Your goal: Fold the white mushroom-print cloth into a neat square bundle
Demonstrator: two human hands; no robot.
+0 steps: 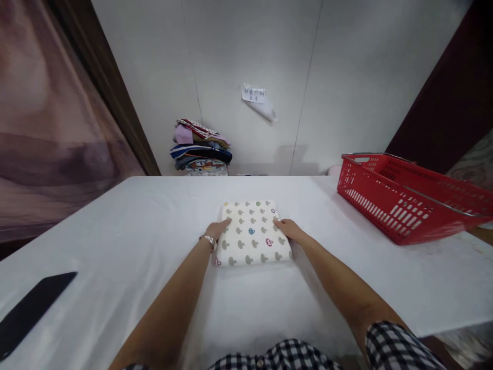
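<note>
A folded white cloth point(252, 231) printed with grey mushroom shapes and a few coloured ones lies flat in the middle of the white table point(115, 221). My left hand point(219, 228) rests on its left edge, fingers stretched flat, a silver bracelet on the wrist. On the cloth's right edge lies my right hand point(287, 228), its fingers also flat against the fabric. Neither hand grips anything.
A red plastic basket point(400, 198) stands at the table's right side. A dark flat object point(33, 308) lies at the near left. Beyond the table's far edge, a stack of folded clothes point(200, 149) sits against the white wall, which has a paper note point(253, 94).
</note>
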